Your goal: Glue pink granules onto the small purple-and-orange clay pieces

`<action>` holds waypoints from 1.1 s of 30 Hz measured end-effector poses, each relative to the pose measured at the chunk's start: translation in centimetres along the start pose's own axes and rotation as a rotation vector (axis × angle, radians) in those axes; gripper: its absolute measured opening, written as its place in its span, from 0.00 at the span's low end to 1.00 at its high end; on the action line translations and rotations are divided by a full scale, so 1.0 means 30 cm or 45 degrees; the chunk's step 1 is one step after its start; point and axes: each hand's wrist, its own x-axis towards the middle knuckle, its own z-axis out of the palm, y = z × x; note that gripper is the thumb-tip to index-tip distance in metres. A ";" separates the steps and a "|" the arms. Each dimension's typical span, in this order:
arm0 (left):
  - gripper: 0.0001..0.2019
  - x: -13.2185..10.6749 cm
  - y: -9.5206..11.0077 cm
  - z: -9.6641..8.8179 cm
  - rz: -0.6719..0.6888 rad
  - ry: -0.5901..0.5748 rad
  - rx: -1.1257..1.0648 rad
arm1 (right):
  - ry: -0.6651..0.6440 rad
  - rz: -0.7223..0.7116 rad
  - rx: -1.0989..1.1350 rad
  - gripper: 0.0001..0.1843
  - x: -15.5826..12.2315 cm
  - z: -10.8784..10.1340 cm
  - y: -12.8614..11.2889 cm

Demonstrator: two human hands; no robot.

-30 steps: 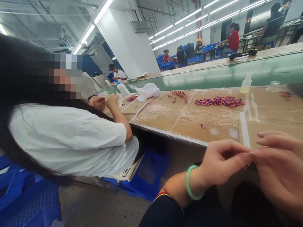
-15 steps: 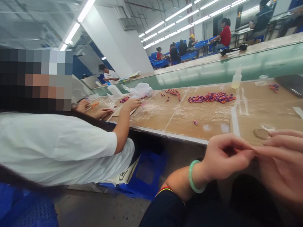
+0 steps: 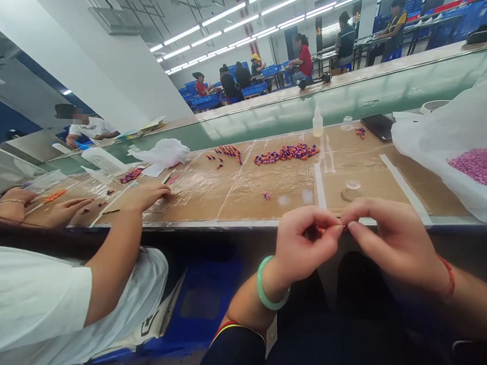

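Note:
My left hand (image 3: 305,240), with a green bangle on the wrist, pinches a tiny reddish piece (image 3: 320,229) in front of the table edge. My right hand (image 3: 389,238) meets it fingertip to fingertip, thumb and forefinger pressed together on the same small piece or a thin thread I cannot make out. On the brown table (image 3: 243,204) lies a heap of small purple and orange beads (image 3: 286,152), with one stray bead (image 3: 266,195) nearer me. A small clear cup (image 3: 352,190) stands upturned just beyond my hands.
A co-worker in a white shirt (image 3: 43,308) sits at my left, a hand (image 3: 147,195) flat on the table. A white bag with purple pieces (image 3: 468,153) lies at right. A small bottle (image 3: 317,124), a phone (image 3: 379,126) and a green conveyor (image 3: 350,101) stand behind. Blue crates (image 3: 199,309) sit underneath.
The view has swung right and down, so the co-worker has slid to the left edge and the white bag has come in. My hands stay pinched together, now nearer the middle.

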 end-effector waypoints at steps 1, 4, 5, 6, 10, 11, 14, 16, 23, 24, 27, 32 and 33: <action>0.04 0.000 0.003 -0.002 -0.020 -0.019 0.011 | -0.017 -0.004 -0.027 0.07 0.002 -0.008 -0.005; 0.05 0.000 0.009 -0.006 -0.086 -0.073 0.043 | -0.053 -0.003 -0.108 0.07 0.002 -0.021 -0.016; 0.05 0.001 0.011 -0.007 -0.107 -0.089 0.053 | -0.062 -0.006 -0.131 0.07 0.001 -0.023 -0.019; 0.05 0.002 0.014 -0.007 -0.124 -0.101 0.060 | -0.069 -0.011 -0.153 0.07 -0.001 -0.023 -0.022; 0.06 0.011 0.025 -0.013 -0.189 -0.144 0.067 | -0.059 -0.001 -0.220 0.06 0.003 -0.023 -0.026; 0.06 0.013 0.025 -0.017 -0.209 -0.161 0.060 | -0.062 0.009 -0.215 0.06 0.007 -0.023 -0.025; 0.07 0.019 0.011 -0.034 -0.262 -0.219 -0.058 | -0.143 0.108 -0.064 0.07 0.022 -0.026 -0.020; 0.08 0.020 -0.011 -0.048 -0.290 -0.221 -0.207 | -0.218 0.205 0.113 0.08 0.031 -0.030 -0.017; 0.14 0.035 -0.118 -0.104 -0.288 -0.079 -0.334 | -0.374 0.237 0.051 0.09 0.078 -0.099 0.008; 0.13 0.041 -0.130 -0.110 -0.287 -0.091 -0.311 | -0.417 0.203 -0.067 0.09 0.095 -0.121 0.022; 0.12 0.057 -0.151 -0.120 -0.305 -0.147 -0.270 | -0.651 0.128 -0.443 0.10 0.161 -0.189 0.083; 0.08 0.061 -0.155 -0.120 -0.309 -0.229 -0.269 | -0.987 0.108 -0.712 0.11 0.253 -0.233 0.179; 0.07 0.060 -0.155 -0.119 -0.305 -0.226 -0.268 | -1.018 0.106 -0.738 0.11 0.264 -0.229 0.188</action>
